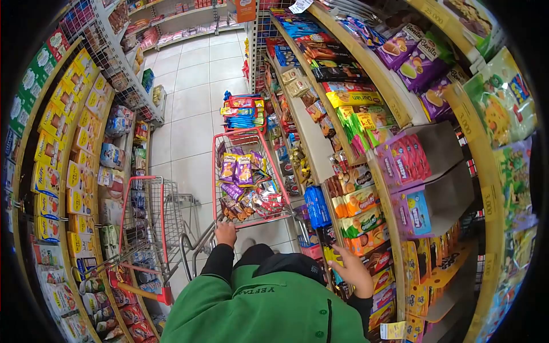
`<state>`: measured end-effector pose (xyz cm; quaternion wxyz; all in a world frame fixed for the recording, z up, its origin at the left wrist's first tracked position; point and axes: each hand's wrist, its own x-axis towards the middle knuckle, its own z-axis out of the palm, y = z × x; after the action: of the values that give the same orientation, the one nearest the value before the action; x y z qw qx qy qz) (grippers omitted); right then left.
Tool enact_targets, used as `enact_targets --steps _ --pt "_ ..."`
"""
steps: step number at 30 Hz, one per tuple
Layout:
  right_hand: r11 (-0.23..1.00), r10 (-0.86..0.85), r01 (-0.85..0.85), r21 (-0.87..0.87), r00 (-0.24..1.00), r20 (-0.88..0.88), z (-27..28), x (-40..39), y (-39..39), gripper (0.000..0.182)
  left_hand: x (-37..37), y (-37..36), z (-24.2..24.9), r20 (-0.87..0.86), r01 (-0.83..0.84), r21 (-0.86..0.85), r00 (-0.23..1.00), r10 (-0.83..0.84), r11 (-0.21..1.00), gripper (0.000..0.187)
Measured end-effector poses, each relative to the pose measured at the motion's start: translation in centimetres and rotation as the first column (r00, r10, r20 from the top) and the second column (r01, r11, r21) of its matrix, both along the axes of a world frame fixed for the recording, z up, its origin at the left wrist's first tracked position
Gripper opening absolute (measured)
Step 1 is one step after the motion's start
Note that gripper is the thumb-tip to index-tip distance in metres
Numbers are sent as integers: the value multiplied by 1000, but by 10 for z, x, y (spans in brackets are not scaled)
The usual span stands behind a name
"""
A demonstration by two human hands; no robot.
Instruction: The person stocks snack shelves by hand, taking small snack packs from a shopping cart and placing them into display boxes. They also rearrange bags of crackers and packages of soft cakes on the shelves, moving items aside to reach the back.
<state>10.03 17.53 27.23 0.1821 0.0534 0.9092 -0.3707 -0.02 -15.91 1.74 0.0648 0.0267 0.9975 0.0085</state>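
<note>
My left hand (226, 234) is closed on the handle of a red-rimmed shopping cart (215, 188). The cart holds purple-and-yellow snack packs (243, 170) and several brown and red packets (264, 197). On the right, my right hand (350, 268) reaches out beside the lower shelf with its fingers apart and nothing seen in it. It is near orange and brown snack packs (366, 243). A blue pack (317, 207) lies on the shelf beyond that hand.
A second wire cart (163, 214) stands at the left by the shelf of yellow boxes (48, 148). Beyond my cart is a red basket of packets (243, 111) on the tiled floor (189, 103). Pink boxes (403, 160) line the right shelf.
</note>
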Motion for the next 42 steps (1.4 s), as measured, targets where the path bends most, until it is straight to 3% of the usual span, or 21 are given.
enact_targets --steps 3,6,13,14,19,24,27,28,29,31,32,33,34,35,37,40,42 --pt "999 -35 37 -31 997 65 3 -13 -3 48 -19 3 -6 82 -8 3 997 7 1000 27" --pt "1000 -17 17 -13 998 54 -6 -27 -1 50 -42 4 -17 23 6 -31 1000 -6 1000 26" --pt "973 -174 187 -138 979 102 -30 -94 -19 48 -118 -13 -2 42 -8 44 999 6 999 28" --pt "983 -155 162 -83 984 92 -27 -109 -25 48 -128 -19 -2 39 0 35 999 -1 999 28" --pt "988 -66 83 -134 990 125 -24 -181 -48 49 -173 -42 -4 87 12 38 996 -15 999 30" --pt "994 -50 57 -89 995 84 -21 -238 -64 47 -182 -62 6 238 87 10 967 -87 996 34" --pt "992 -43 55 -113 993 106 -15 -256 -74 47 -203 -72 18 581 193 29 795 -174 981 41" --pt "991 -55 68 -119 992 113 -18 -258 -75 47 -216 -74 16 701 231 21 690 -179 973 46" --pt "989 -69 84 -123 990 120 -21 -260 -75 47 -232 -77 8 821 156 65 552 -142 986 46" --pt "982 -112 130 -138 985 131 -26 -259 -74 47 -267 -71 2 914 138 100 379 -145 985 48" --pt "981 -129 146 -131 984 125 -25 -257 -73 47 -281 -70 -16 907 120 168 370 -201 978 49" --pt "979 -148 162 -121 982 121 -23 -255 -72 47 -296 -69 -32 881 4 275 398 -254 962 47" --pt "972 -186 203 -116 972 141 -22 -253 -71 48 -313 -62 -8 813 -91 442 460 -357 892 44" --pt "964 -224 243 -111 962 159 -21 -250 -72 48 -324 -62 -45 831 -275 419 501 -243 866 43" --pt "950 -280 300 -89 941 190 -24 -241 -71 48 -347 -51 -53 508 -307 606 859 -60 734 41" --pt "926 -352 373 -57 907 230 -38 -225 -67 49 -373 -32 -68 202 -253 617 966 161 745 39" --pt "887 -419 455 -82 866 272 -60 -203 -62 50 -384 -22 -61 183 -304 585 953 243 752 37"
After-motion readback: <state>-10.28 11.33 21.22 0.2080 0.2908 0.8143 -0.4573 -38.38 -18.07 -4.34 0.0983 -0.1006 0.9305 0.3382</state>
